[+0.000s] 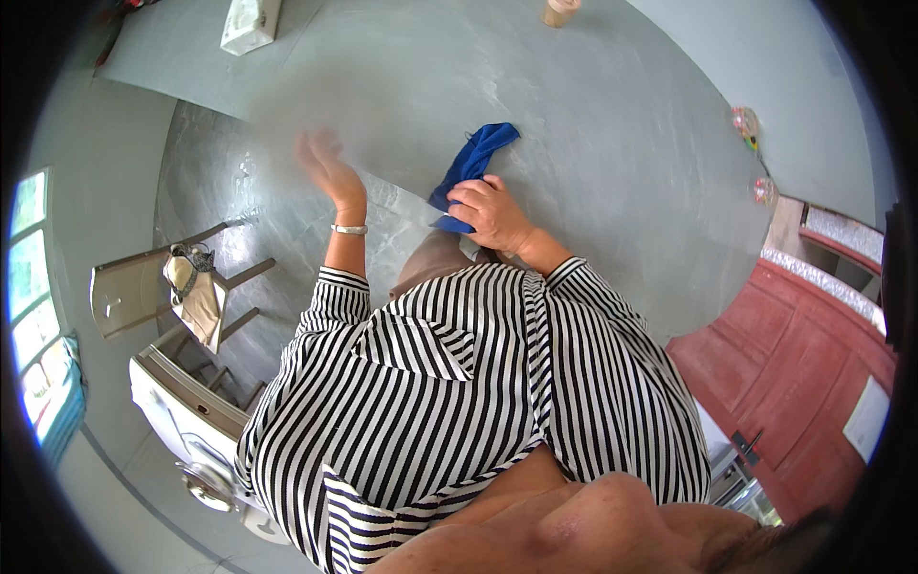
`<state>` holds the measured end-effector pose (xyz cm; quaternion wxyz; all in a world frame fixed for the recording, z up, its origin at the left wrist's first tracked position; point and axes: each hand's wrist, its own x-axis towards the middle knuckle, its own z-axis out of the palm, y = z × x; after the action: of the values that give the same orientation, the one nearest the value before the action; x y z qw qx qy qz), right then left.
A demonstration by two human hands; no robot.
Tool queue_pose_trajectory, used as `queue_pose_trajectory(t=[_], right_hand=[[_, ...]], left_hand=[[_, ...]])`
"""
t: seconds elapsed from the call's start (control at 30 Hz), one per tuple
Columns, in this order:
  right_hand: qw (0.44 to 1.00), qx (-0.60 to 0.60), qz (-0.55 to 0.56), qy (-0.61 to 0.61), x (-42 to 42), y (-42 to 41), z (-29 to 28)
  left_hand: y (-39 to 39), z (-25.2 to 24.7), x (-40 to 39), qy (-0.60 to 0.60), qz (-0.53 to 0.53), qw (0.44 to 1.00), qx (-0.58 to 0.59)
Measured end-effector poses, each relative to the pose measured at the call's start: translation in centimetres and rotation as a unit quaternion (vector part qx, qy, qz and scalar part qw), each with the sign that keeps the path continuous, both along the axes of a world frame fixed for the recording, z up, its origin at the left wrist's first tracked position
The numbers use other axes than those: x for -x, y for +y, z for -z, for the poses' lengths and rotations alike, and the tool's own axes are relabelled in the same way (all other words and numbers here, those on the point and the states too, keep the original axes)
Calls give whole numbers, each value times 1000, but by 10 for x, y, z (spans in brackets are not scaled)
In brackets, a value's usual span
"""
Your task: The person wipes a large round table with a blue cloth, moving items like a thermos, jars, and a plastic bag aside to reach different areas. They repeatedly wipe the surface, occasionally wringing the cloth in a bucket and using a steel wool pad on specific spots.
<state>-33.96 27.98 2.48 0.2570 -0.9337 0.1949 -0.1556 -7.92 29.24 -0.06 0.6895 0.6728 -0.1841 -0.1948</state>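
My right hand (495,215) is closed around the lower end of a blue cloth (479,154), close in front of my lap. The cloth's other end spreads away from my fingers against the grey floor, and part of it is hidden under the hand. My left hand (331,166) is raised at the left, fingers apart, holding nothing. A silver-coloured bangle (349,229) circles its wrist. A hazy patch blurs the fingertips of that hand.
At the left stands a chair (118,290) with clothing (197,316) on its seat. A white box (251,29) and a small cup (560,11) are at the top. Colourful round objects (763,191) lie at the right, near a red panelled door (785,366).
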Motion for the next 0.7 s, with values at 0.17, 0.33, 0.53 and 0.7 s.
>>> queue_pose_trajectory(t=[0.17,0.33,0.53,0.7], right_hand=[[953,118,277,4,80,-51,-10],[879,191,417,130,71,-132,17],[962,140,233,-6,-63,-137,14],[989,24,-123,-79,-80,-20,-8]], left_hand=[[27,-4,-13,-15,-56,998,-8],[40,-4,-23,-3,-64,998,-15],[48,-11,-15,-9,-87,996,-24],[38,-15,-20,-31,-78,996,-12]])
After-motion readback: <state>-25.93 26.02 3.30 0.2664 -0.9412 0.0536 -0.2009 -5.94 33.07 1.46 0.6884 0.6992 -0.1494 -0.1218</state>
